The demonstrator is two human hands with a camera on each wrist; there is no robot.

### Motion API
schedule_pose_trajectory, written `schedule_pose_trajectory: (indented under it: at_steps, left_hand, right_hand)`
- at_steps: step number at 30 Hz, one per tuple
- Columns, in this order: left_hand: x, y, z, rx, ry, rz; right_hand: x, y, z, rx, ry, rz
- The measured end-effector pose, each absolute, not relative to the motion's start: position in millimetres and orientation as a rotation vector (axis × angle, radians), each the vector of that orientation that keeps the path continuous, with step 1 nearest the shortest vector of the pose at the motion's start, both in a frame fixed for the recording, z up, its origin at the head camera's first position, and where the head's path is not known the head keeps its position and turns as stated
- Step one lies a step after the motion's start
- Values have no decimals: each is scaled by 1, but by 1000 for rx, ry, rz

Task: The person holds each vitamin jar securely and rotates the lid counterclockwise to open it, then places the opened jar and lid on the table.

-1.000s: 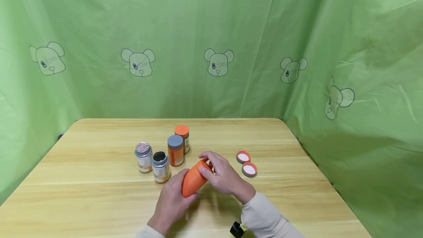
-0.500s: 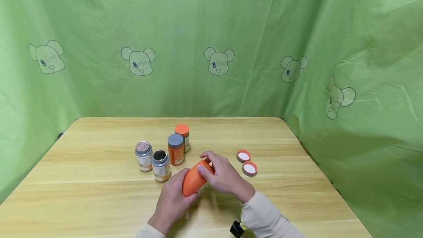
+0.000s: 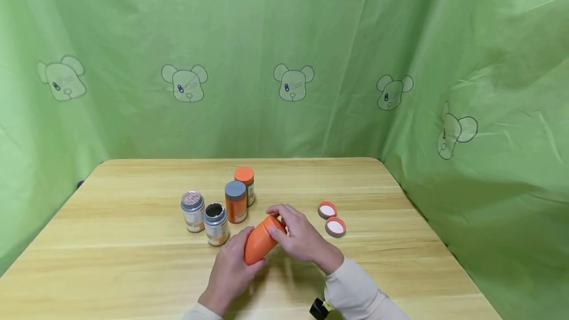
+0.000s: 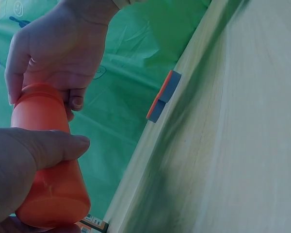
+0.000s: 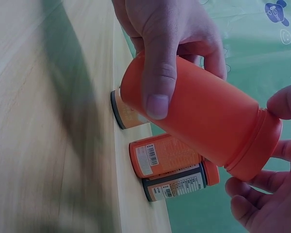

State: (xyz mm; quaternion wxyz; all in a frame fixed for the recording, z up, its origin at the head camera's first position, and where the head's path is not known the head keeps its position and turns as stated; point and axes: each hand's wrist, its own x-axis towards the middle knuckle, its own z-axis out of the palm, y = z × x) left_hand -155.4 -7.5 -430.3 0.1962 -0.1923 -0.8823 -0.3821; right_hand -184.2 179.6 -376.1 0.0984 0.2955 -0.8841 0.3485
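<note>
In the head view we see the left hand [image 3: 231, 265] wrapped round an orange bottle [image 3: 259, 245], held tilted above the wooden table [image 3: 111, 270], its upper end toward the right hand [image 3: 300, 236]. There the right fingers partly hide the cap [image 5: 257, 148]; in the right wrist view we get it plainly, a seam marking it off from the body, the right fingers curled round its edge and the left thumb pressed along the bottle's side. The left wrist view turns the base end toward us, with the left thumb lying across the bottle. Two loose lids [image 3: 335, 227] lie just beside each other, right of the hands: the head view gives us their white linings, the left wrist view their grey outsides. Beyond the left hand, the head view shows us a foil-topped jar [image 3: 193, 219], an uncovered jar [image 3: 217, 231] with a dark mouth, a grey-lidded orange jar [image 3: 236, 207] and an orange-lidded jar [image 3: 244, 176]; only the right wrist view lets us make out barcodes on the last two.
</note>
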Motion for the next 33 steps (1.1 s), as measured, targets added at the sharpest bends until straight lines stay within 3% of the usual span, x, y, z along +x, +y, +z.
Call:
schedule_pose_trajectory:
  at_steps: [19,33]
  left_hand:
    - [-155,-6,-429,-516,-2516,-1076]
    - [-154,-6,-427,-513,-2510,-1084]
  right_hand:
    - [-183,175,-375,729,-2703,913]
    - [-182,177,-373,824,-2646,973]
